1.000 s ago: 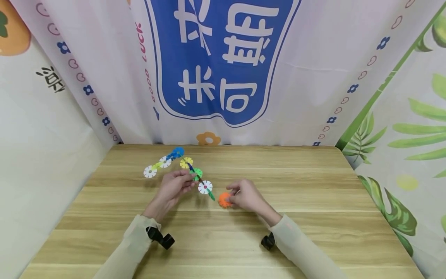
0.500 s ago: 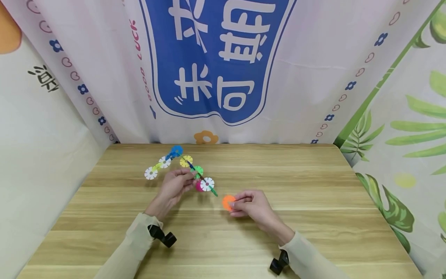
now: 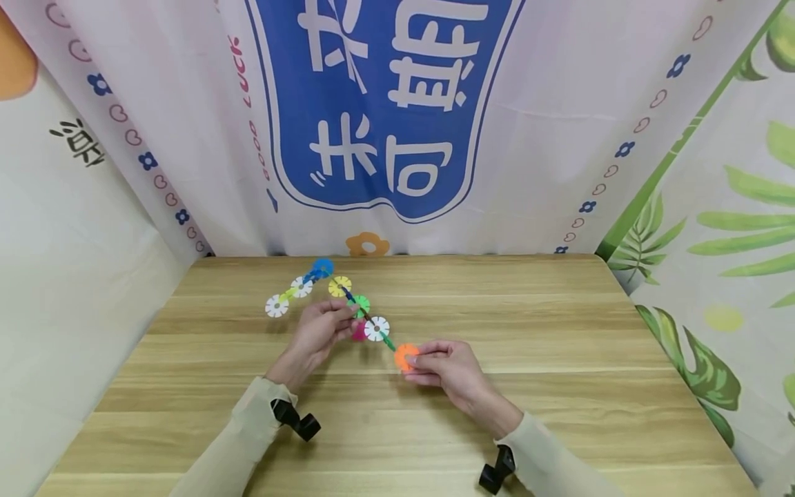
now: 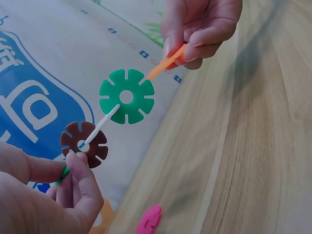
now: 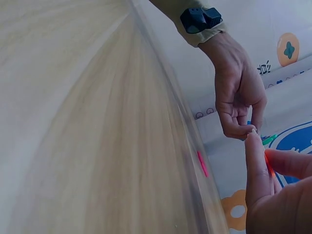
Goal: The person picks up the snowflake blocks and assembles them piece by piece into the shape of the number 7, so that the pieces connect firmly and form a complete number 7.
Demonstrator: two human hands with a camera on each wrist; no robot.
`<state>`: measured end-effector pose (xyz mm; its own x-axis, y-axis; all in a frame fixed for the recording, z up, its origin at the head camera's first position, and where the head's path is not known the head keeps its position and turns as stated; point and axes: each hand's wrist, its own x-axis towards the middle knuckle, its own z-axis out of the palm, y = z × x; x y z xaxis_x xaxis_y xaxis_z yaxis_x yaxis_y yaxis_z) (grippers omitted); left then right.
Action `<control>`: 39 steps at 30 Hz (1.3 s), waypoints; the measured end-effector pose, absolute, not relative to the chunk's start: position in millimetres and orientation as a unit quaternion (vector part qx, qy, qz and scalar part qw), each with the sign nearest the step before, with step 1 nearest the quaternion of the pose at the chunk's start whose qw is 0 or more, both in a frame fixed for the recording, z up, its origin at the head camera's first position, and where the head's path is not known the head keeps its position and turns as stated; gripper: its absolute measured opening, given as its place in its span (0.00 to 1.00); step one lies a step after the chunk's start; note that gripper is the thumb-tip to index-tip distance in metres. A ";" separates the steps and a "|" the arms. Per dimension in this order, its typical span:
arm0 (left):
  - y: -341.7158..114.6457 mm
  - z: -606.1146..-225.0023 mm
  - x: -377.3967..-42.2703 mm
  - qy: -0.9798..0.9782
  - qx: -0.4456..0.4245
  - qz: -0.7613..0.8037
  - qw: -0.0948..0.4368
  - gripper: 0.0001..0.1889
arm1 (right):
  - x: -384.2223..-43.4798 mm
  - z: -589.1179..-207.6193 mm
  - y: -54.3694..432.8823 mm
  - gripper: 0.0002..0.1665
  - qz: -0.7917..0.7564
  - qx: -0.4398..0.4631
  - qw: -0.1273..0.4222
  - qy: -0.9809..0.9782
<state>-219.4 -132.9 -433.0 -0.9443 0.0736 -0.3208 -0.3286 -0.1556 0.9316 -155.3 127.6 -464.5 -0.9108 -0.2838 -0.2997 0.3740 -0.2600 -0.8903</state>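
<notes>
A chain of notched plastic snowflake discs runs above the table, with a white disc (image 3: 377, 323), a yellow disc (image 3: 335, 290) and a blue disc (image 3: 327, 263) among its links. My left hand (image 3: 317, 335) pinches the light green disc (image 3: 364, 304) midway along it. Between thumb and fingers, my right hand (image 3: 459, 373) holds an orange disc (image 3: 401, 353). In the left wrist view, the orange disc's edge meets the rim of the dark green disc (image 4: 139, 107) at the chain's end, beside a brown disc (image 4: 100, 151). How deep the orange edge sits in a notch, I cannot tell.
A pink disc (image 4: 148, 222) lies on the wooden table (image 3: 397, 428) below the chain, partly hidden in the head view. A printed curtain (image 3: 528, 172) hangs along the table's far edge. Each wrist wears a black camera (image 3: 297, 420).
The right hand turned the orange disc, moved slightly right, then stayed near there. The chain shifted right with the left hand, and its dark green end now meets the orange disc.
</notes>
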 end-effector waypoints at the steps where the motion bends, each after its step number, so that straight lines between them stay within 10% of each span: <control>1: -132.5 -433.4 -219.3 0.635 -0.101 0.754 0.133 0.09 | -155.5 -464.1 127.3 0.14 -0.793 0.041 0.208 0.571; 39: -140.8 -435.6 -214.6 0.611 -0.093 0.773 0.147 0.04 | -156.1 -469.6 110.1 0.07 -0.813 0.063 0.188 0.547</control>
<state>-214.6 -140.8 -435.6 -0.9396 0.1130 -0.3231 -0.3405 -0.2113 0.9162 -156.1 110.1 -469.6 -0.9214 -0.2368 -0.3082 0.3749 -0.3315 -0.8658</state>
